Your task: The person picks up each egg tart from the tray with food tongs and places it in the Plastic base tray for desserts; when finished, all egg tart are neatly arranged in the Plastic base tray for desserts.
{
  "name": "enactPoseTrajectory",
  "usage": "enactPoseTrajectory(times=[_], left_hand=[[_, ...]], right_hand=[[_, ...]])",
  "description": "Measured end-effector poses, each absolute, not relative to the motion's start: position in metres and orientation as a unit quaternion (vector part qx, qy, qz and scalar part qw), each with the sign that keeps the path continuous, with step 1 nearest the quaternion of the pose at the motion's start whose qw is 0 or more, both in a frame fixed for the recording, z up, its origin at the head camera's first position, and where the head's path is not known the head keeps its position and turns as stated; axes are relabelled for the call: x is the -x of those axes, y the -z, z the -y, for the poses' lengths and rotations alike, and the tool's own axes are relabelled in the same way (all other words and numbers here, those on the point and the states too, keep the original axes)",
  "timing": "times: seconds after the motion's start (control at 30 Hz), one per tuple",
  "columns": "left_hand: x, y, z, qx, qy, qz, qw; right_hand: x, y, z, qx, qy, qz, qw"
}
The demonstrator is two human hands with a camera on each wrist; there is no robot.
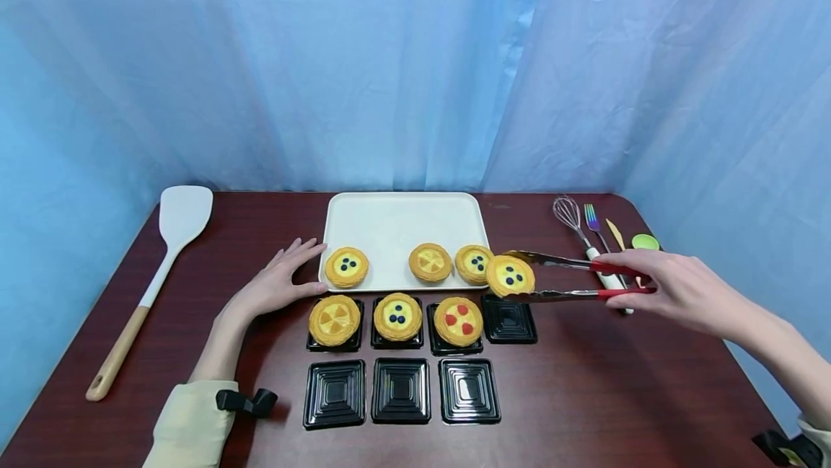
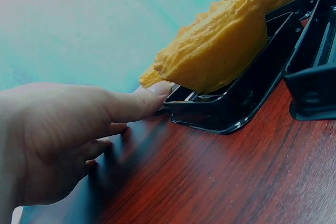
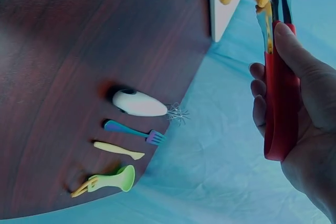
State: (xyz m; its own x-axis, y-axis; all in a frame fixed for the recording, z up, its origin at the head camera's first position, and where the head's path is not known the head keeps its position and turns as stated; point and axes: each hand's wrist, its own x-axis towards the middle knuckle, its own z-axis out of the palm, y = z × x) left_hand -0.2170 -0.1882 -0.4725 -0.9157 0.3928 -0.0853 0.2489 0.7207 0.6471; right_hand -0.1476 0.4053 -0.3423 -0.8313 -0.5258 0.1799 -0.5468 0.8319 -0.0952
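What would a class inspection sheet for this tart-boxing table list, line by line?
Surface: dark wooden table, no spills seen.
Job's things: white tray holds three tarts; three more tarts sit in black cases; four cases are unfilled, one of them below the held tart, which the tongs pinch.
Clutter: spatula at left; whisk, fork, knife and green spoon at right.
Hands: right hand grips the tongs; left hand rests flat by the tray, thumb touching the nearest case.
Cables: nothing seen.
Surroundings: blue curtain behind and at both sides.
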Motion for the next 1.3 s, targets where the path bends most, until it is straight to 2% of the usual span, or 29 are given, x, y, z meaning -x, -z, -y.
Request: enactPoseTrajectory(times=[0.27,1.3], left_hand=[[0.218,0.473,0.188,-0.174,-0.328,-0.922,0.110],[0.219,0.474,0.189,-0.173,-0.330,-0.921,0.112]], right_hand=[[0.143,0.351,-0.408,-0.270,-0.072,0.959,0.048],[0.145,0.364,-0.409,-0.278,-0.060,0.959,0.021]])
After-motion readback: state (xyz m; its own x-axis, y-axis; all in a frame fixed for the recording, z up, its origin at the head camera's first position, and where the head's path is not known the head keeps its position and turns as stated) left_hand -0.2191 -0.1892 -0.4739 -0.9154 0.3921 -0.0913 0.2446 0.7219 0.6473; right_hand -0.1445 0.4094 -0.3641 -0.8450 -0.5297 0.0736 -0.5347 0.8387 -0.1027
